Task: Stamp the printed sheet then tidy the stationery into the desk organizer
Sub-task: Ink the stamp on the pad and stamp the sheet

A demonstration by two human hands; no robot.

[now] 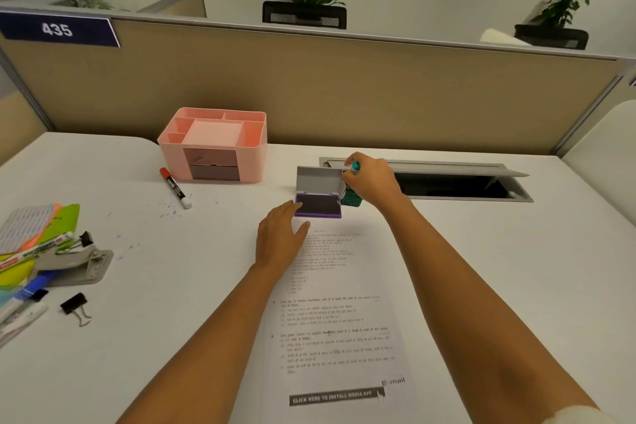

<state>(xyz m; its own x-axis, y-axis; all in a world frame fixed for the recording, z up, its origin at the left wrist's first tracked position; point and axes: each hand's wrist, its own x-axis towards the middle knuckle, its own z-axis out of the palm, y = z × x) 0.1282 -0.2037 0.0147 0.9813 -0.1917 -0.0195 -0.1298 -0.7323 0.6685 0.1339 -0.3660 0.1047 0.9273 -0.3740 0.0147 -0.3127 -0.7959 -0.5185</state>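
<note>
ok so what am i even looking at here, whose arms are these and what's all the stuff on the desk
No machine here: a person's two bare arms, filmed by one wide-angle camera worn on their head, looking forward and down at a white desk. The right hand grips a teal-handled stamp in its fingers, beside an open purple ink pad. The left hand rests open on the top of the printed sheet, at the pad's near edge. Behind stands a pink desk organizer, with a red marker in front of it. At the far left lie sticky notes, pens, a hole punch and binder clips.
</note>
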